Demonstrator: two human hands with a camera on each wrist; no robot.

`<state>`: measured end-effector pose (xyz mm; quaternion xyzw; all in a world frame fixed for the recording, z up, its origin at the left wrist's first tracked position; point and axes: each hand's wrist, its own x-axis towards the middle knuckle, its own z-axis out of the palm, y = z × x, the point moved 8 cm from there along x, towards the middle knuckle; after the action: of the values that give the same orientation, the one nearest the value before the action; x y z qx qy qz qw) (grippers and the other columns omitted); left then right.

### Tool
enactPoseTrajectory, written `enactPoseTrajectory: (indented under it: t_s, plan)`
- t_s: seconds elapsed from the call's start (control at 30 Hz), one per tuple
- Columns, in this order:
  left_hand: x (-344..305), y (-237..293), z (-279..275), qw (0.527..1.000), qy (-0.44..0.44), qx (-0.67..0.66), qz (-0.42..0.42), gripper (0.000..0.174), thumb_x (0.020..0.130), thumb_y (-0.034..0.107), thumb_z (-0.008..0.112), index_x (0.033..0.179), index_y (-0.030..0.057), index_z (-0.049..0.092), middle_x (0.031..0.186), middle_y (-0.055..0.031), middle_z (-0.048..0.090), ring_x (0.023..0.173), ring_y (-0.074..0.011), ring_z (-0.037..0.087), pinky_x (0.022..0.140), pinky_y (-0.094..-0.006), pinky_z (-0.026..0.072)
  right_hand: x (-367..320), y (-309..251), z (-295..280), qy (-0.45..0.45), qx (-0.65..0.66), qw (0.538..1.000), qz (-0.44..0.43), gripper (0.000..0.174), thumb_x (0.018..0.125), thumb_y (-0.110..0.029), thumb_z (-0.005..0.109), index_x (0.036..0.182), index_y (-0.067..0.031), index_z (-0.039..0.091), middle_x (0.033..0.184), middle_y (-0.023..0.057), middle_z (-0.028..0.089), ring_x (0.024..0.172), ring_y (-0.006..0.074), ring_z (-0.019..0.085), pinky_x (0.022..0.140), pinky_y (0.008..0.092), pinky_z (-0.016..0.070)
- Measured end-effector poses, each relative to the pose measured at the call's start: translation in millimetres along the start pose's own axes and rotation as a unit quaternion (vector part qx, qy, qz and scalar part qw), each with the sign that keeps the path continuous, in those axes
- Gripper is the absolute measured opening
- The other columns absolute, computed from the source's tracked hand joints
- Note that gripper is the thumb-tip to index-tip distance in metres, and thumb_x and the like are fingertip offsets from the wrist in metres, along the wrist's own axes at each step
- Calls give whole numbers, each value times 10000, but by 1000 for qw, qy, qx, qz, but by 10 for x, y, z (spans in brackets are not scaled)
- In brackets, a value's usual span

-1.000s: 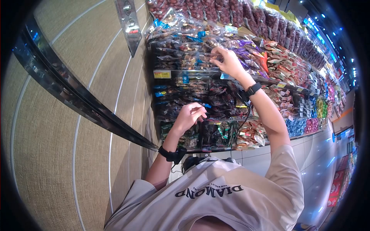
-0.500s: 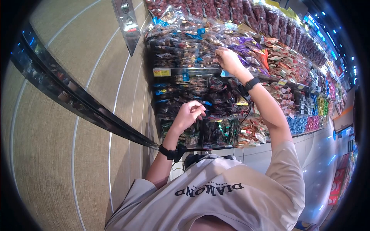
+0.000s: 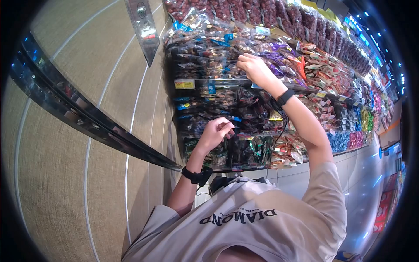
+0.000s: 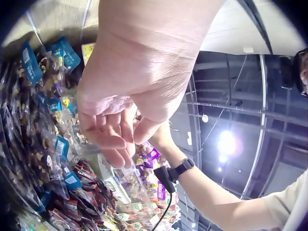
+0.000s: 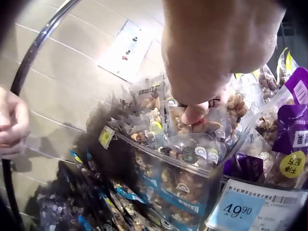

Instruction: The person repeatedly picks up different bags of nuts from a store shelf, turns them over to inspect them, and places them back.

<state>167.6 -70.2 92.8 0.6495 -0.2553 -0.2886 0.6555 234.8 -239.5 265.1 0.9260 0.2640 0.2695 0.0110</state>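
In the head view my right hand reaches over an upper shelf of clear snack bags, fingers bent down. The right wrist view shows my thumb and fingers pinching the top of a clear bag of mixed nuts, the fingers partly hidden behind the hand. That bag sits among similar ones in a clear plastic bin. My left hand hangs in front of the lower shelves, fingers loosely curled and holding nothing. In the left wrist view its thumb lies close to the fingertips.
Purple-labelled bags stand right of the bin, above a price tag. Bags of dark red pieces line the top. A dark curved rail runs along the panelled wall at left. A black cable hangs from my right wrist.
My right hand has shifted slightly left over the bags and its fingers have turned down; the thumb, apart from the fingers a second ago, is now hidden in the head view. The left hand stays put.
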Motion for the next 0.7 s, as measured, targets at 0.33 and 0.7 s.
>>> enactPoseTrajectory:
  t_s: [0.33,0.7]
  plan:
    - [-21,64,148,999,-31,-7,24,213,1014,202,621,994,0,685,859,-83,734,717,-138,679,586,-268,487,-27,43,3,-12,28,999,11,123,793,-72,692,904,-20,690,917,117,617,970,323,604,879,428,507]
    - [2,22,228,998,-53,-23,40,197,1025,210,606,1013,39,702,882,-64,739,731,-110,674,574,-229,484,123,171,-397,129,5,989,65,270,915,-186,676,1121,-13,658,988,186,681,961,386,665,850,485,537]
